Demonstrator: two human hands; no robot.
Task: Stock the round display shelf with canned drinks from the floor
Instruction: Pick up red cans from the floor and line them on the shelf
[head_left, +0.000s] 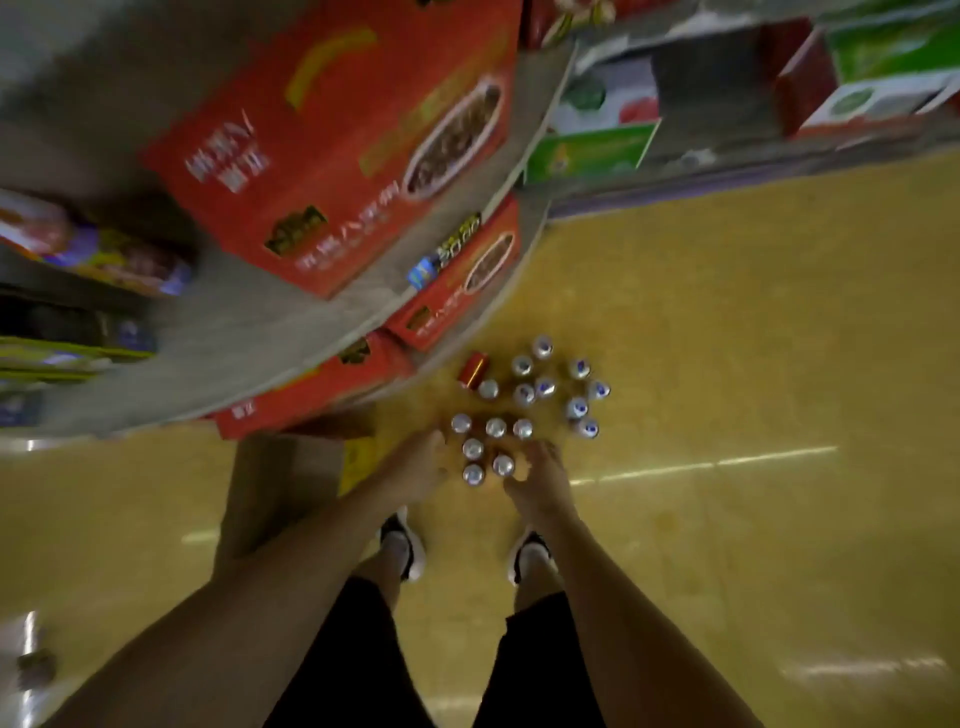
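Very little here can be read. Up and to the left of your hands, the big red carton (332, 150) on the round display shelf (291, 332) carries white Chinese characters, seen upside down and too blurred to make out. Just above your hands, a price tag (447, 249) on the shelf edge shows digits that look like "20.00". The cans (493, 428) between your hands show only their tops.
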